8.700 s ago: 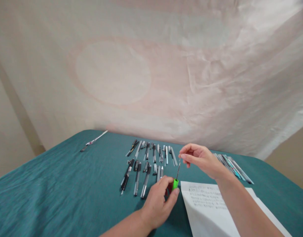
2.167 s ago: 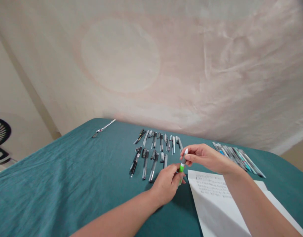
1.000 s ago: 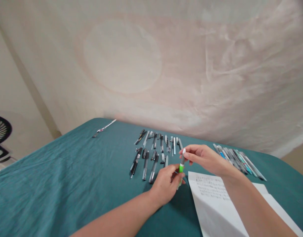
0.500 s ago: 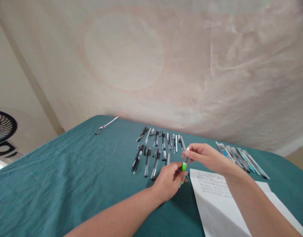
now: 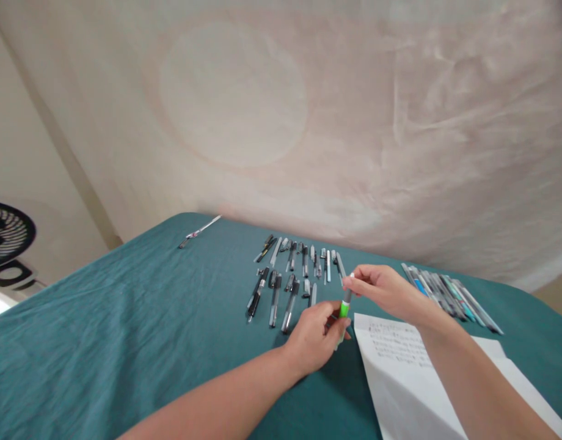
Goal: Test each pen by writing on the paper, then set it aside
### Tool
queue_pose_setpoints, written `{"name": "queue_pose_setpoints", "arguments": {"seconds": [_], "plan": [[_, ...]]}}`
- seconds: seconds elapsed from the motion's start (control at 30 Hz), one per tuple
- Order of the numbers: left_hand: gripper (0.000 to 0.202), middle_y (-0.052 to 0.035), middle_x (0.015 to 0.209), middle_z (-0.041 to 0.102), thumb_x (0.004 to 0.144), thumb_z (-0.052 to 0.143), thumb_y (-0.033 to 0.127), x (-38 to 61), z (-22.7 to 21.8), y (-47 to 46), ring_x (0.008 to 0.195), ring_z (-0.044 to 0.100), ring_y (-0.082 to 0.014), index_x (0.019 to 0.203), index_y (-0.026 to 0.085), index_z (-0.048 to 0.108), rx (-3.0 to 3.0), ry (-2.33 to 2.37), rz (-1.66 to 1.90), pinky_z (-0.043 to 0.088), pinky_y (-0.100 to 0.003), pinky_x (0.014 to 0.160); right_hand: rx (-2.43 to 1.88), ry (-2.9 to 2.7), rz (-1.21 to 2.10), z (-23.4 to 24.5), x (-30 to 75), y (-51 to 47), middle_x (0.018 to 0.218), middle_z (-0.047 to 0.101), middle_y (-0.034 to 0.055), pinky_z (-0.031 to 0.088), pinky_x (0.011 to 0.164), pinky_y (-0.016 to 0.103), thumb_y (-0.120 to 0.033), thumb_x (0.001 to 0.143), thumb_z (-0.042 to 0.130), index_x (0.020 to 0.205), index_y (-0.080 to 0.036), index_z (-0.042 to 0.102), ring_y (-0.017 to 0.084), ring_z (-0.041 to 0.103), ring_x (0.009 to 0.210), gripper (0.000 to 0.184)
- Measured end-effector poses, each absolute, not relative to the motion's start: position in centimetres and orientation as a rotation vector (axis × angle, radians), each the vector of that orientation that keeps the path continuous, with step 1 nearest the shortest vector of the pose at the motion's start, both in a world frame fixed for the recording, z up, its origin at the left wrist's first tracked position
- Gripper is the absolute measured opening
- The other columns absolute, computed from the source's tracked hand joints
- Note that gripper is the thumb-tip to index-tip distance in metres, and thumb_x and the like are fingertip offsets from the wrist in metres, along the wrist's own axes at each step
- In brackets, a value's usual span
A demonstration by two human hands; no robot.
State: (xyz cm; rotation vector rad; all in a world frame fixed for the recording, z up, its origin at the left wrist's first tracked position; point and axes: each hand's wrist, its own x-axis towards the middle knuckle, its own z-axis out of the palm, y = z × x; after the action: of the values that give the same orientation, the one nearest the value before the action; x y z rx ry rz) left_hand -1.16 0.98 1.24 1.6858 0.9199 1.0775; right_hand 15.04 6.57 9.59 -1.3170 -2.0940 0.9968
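Observation:
My left hand [image 5: 315, 336] is closed around the lower part of a pen with a green grip [image 5: 344, 307], held nearly upright just above the teal tablecloth [image 5: 125, 330]. My right hand [image 5: 384, 290] pinches the pen's upper grey and white end with thumb and fingertips. Both hands meet on this one pen, right beside the near row of laid-out pens [image 5: 281, 296].
Two rows of dark and grey pens [image 5: 303, 260] lie side by side beyond my hands. A bunch of coloured pens [image 5: 450, 296] lies at the right. A white sheet with writing [image 5: 418, 379] lies under my right forearm. One lone pen [image 5: 198, 231] sits far left; a fan [image 5: 6, 238] stands off the table.
A thin refill stood out of the green barrel 8.7 s ago; now the pen looks whole, with my right fingers on its top. Over the last second both hands barely moved.

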Motion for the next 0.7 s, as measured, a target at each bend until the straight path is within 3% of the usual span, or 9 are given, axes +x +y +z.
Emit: {"name": "queue_pose_setpoints", "arguments": {"seconds": [0.13,0.2,0.4,0.57,0.7], "plan": [[0.015,-0.0027,0.072,0.061,0.087,0.045,0.024,-1.21,1.42,0.96,0.066,0.060,-0.0146,0.094,0.015,0.056,1.686,0.915,1.075,0.044,-0.022,0.057,-1.194,-2.060,1.212,9.79,15.01,6.36,0.089,0.064,0.0060,0.048,0.066,0.029,-0.049,0.082,0.048,0.095,-0.017,0.062,0.018,0.058,0.079,0.038],[0.015,-0.0028,0.072,0.061,0.086,0.046,0.023,-1.22,1.45,0.94,0.066,0.061,-0.0147,0.094,0.015,0.056,1.685,0.913,1.079,0.045,-0.022,0.058,-1.123,-2.041,1.309,9.84,14.91,6.29,0.096,0.064,0.0073,0.048,0.070,0.030,-0.048,0.084,0.046,0.099,-0.017,0.061,0.018,0.058,0.084,0.037],[0.016,-0.0025,0.073,0.061,0.086,0.046,0.023,-1.17,1.37,0.92,0.066,0.061,-0.0148,0.096,0.015,0.056,1.682,0.906,1.082,0.045,-0.022,0.058,-1.281,-2.000,1.105,9.25,14.72,6.61,0.064,0.061,0.0012,0.044,0.057,0.026,-0.047,0.076,0.058,0.068,-0.016,0.060,0.013,0.055,0.060,0.031],[0.015,-0.0031,0.077,0.060,0.087,0.045,0.023,-1.14,1.21,1.05,0.068,0.061,-0.0149,0.094,0.015,0.055,1.668,0.911,1.096,0.045,-0.022,0.059,-1.140,-2.002,1.348,9.70,15.14,6.49,0.096,0.064,0.0069,0.049,0.069,0.029,-0.047,0.083,0.049,0.094,-0.017,0.064,0.018,0.059,0.084,0.035],[0.014,-0.0029,0.078,0.060,0.086,0.045,0.023,-1.10,1.05,1.10,0.069,0.062,-0.0153,0.093,0.015,0.054,1.654,0.903,1.086,0.045,-0.022,0.058,-1.154,-2.015,1.238,9.74,15.02,6.54,0.083,0.066,0.0062,0.046,0.064,0.027,-0.045,0.081,0.053,0.085,-0.015,0.067,0.015,0.057,0.073,0.033]]}}
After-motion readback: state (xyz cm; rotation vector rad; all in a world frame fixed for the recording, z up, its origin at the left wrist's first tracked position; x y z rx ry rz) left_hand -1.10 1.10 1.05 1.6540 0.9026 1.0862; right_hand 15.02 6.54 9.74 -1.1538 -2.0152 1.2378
